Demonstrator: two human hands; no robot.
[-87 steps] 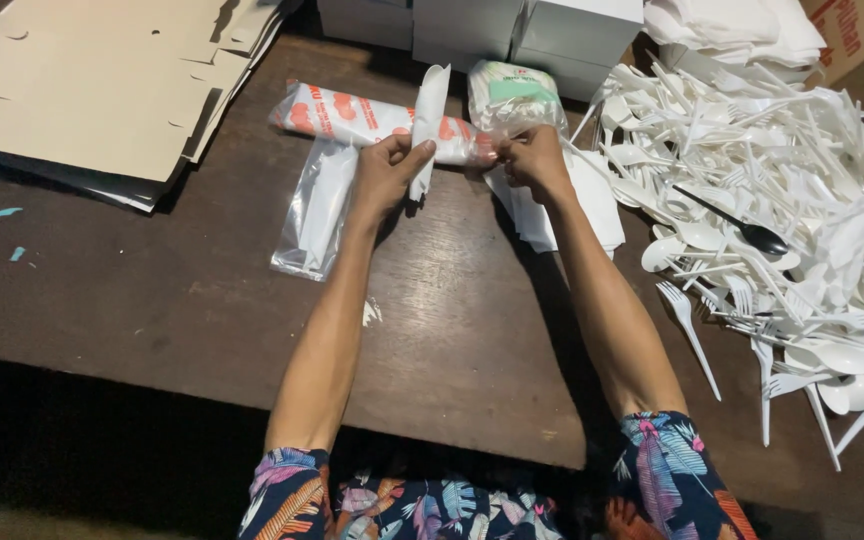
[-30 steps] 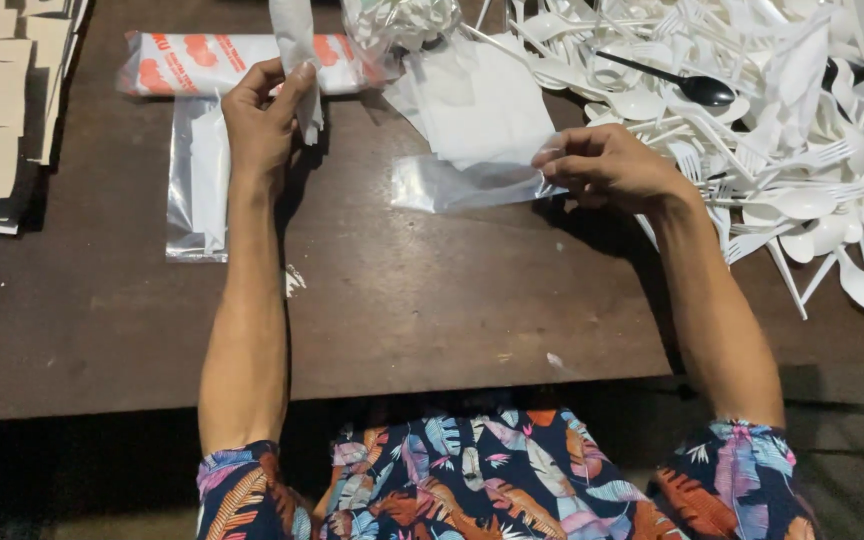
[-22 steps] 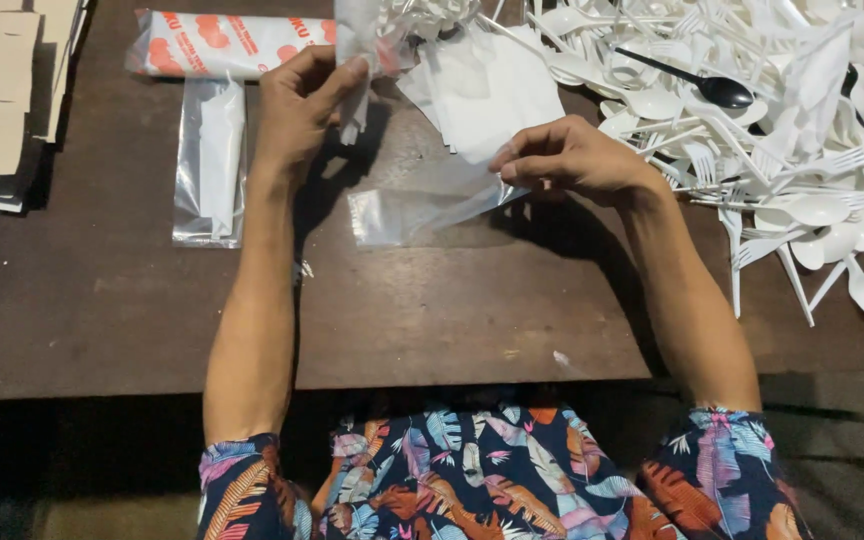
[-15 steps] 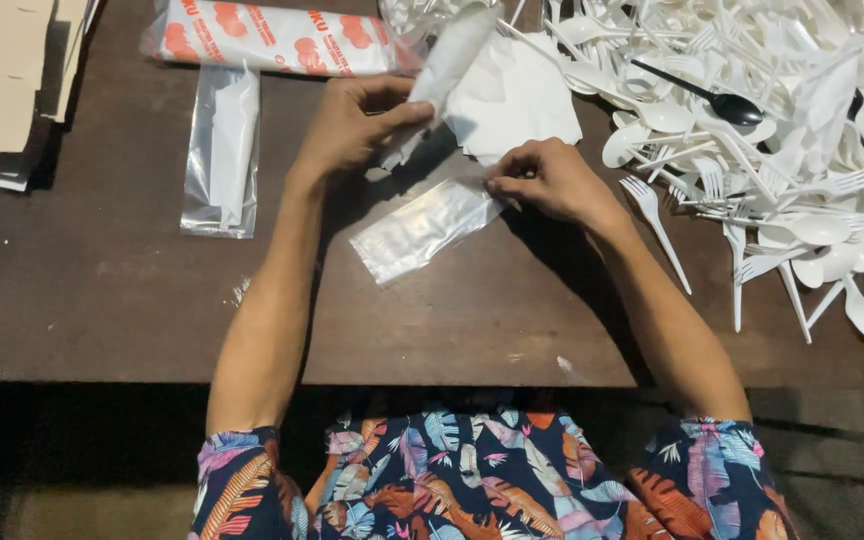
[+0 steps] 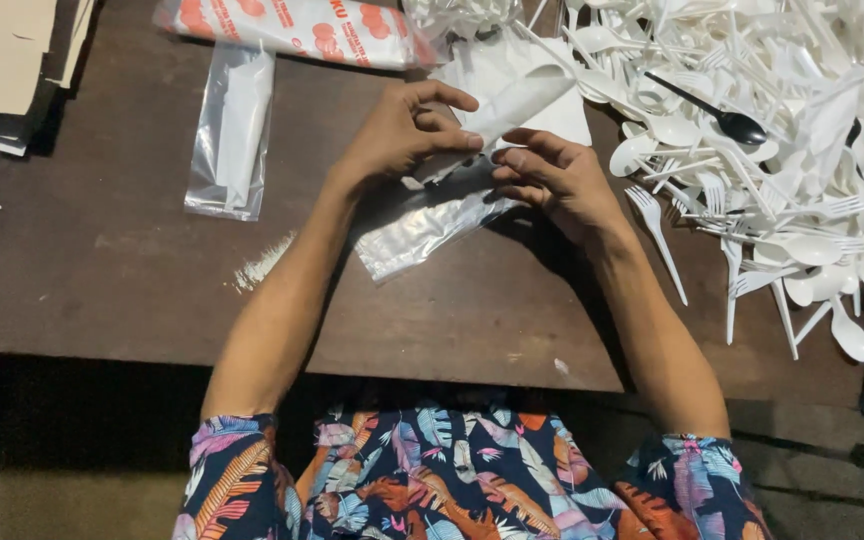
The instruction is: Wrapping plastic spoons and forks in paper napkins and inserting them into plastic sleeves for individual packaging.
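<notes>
My left hand (image 5: 397, 135) grips a white folded napkin bundle with cutlery (image 5: 527, 100), its tip pointing up and right. My right hand (image 5: 552, 175) pinches the mouth of a clear plastic sleeve (image 5: 422, 225) that lies on the dark wooden table (image 5: 112, 290). Both hands meet at the sleeve's open end, where the lower end of the bundle sits. Whether the bundle has entered the sleeve is hidden by my fingers.
A big heap of white plastic forks and spoons (image 5: 772, 150) with one black spoon (image 5: 722, 115) fills the right. A filled clear sleeve (image 5: 232, 130) lies at left, a red-printed white packet (image 5: 292, 25) at the back, flat cardboard sheets (image 5: 2, 60) at far left.
My hands came together from apart. The left hand brought the napkin bundle down to the sleeve's mouth, and the sleeve was lowered from mid-air onto the table.
</notes>
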